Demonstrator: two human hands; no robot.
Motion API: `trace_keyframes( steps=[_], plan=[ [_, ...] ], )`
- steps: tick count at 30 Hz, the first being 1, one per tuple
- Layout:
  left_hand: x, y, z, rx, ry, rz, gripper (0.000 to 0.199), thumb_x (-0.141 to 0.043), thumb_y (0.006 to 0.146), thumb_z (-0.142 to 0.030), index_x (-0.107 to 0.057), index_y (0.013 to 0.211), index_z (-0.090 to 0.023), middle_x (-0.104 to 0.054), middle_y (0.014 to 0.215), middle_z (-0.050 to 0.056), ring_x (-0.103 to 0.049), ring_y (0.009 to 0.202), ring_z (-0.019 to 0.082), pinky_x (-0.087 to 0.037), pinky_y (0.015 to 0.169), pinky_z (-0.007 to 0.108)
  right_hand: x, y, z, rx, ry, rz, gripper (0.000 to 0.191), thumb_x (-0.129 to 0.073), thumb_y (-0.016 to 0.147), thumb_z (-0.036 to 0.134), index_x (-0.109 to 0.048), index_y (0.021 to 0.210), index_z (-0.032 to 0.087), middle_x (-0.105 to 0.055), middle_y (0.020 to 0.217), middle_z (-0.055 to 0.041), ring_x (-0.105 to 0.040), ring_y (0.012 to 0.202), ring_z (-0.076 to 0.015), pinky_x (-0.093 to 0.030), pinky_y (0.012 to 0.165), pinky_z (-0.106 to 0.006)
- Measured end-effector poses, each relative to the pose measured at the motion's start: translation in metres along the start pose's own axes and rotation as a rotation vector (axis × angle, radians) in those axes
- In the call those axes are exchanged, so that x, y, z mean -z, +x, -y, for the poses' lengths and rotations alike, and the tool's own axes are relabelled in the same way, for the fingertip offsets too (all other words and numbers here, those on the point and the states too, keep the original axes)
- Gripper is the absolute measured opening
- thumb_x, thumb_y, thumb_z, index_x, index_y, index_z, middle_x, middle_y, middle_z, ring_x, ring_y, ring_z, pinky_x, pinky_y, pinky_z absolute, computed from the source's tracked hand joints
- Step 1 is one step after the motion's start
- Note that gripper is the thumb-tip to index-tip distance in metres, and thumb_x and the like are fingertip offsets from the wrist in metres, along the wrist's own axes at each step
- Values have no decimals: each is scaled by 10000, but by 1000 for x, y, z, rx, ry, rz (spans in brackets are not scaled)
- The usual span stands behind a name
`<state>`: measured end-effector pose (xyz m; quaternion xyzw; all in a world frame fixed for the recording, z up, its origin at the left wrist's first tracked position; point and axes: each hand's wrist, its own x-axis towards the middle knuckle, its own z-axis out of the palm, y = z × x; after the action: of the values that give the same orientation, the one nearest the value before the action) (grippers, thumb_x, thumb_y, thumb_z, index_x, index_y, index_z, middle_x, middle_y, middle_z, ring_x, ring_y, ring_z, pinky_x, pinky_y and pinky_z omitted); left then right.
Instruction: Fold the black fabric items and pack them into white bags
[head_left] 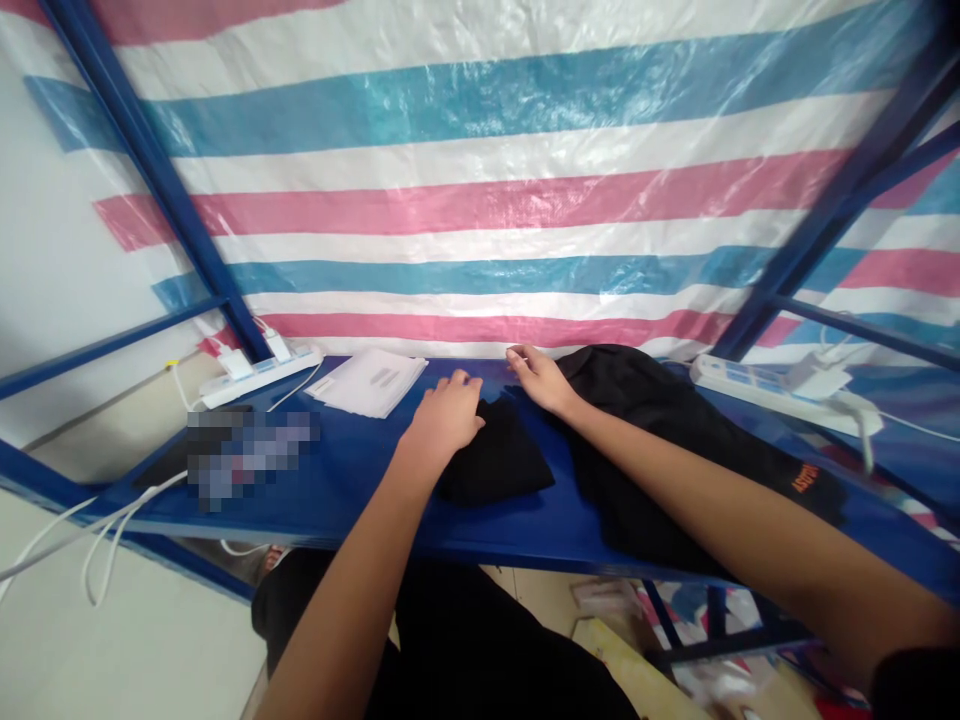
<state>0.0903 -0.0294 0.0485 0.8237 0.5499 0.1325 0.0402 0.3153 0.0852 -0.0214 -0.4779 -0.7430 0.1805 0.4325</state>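
Observation:
A small folded black cloth (499,455) lies on the blue tabletop in front of me. My left hand (450,412) is at its upper left corner, fingers bent, with an edge of the cloth between thumb and fingers. Just beyond the cloth's upper right corner, my right hand (541,378) is open, its fingers loosely stretched and holding nothing visible. Beneath and beside my right forearm spreads a larger black garment (645,400) with orange lettering near its right end; the forearm hides part of it.
White papers (371,382) lie at the back left. Power strips with plugs stand at the left (259,375) and right (787,395). White cables (112,530) hang over the left edge. Blue metal posts (161,190) and a striped plastic sheet (487,200) bound the table (352,480).

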Motion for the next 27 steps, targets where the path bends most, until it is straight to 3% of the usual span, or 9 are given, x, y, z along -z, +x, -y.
trace_keyframes(
  steps=[3,6,10,13,16,20,24,27],
  plan=[
    [-4,-22,-20,-101,11,-125,347,-644,1030,-164,-697,1373,-161,-660,1461,195,-648,1333,385,-499,1126,521,-2,-1,1,30,0,0,474,-476,1096,618,-672,1216,203,-790,1210,-138,-761,1143,-306,-594,1024,-465],
    [-11,-39,-36,-222,-105,-11,377,-548,1118,-405,-712,1386,-197,-688,1460,169,-624,1387,380,-446,1206,571,-3,-3,4,44,-13,-10,471,-475,1095,614,-671,1218,205,-790,1208,-136,-757,1141,-307,-582,1044,-473],
    [-30,-46,-36,-214,-138,176,642,-466,1111,-634,-568,1602,-234,-416,1765,155,-257,1683,415,-155,1340,715,-2,-6,11,52,-16,-13,460,-480,1100,596,-672,1248,206,-792,1211,-133,-750,1133,-301,-579,1044,-465],
    [-39,-44,-30,-226,-157,196,703,-405,1117,-670,-492,1668,-243,-321,1812,134,-153,1716,394,-92,1350,720,-2,-8,15,61,-18,-15,434,-499,1097,573,-678,1247,208,-784,1225,-127,-749,1102,-291,-592,1003,-445],
    [-41,-47,-32,-224,-136,127,696,-442,1121,-643,-505,1660,-208,-359,1793,153,-184,1708,404,-111,1353,716,-3,-10,17,72,-15,-2,416,-503,1097,550,-677,1249,204,-778,1223,-131,-747,1110,-290,-598,978,-436],
    [-36,-68,-43,-228,-120,23,721,-535,1092,-645,-527,1639,-175,-357,1789,179,-219,1697,415,-151,1362,692,-5,-9,14,97,-4,7,425,-504,1097,554,-678,1259,201,-769,1238,-140,-740,1138,-297,-600,988,-447],
    [-31,-95,-47,-253,-149,93,1049,-653,902,-865,-470,1685,-190,-312,1798,210,-197,1689,479,-173,1333,757,-7,-7,10,91,14,0,453,-510,1095,581,-672,1295,208,-768,1247,-137,-741,1139,-296,-609,987,-452],
    [-42,-111,-50,-280,-64,119,1207,-854,767,-780,-398,1726,-207,-233,1825,192,-151,1693,496,-174,1336,767,-7,-7,9,88,11,-3,461,-510,1093,592,-674,1298,213,-772,1231,-134,-742,1131,-298,-609,986,-456]
  ],
)
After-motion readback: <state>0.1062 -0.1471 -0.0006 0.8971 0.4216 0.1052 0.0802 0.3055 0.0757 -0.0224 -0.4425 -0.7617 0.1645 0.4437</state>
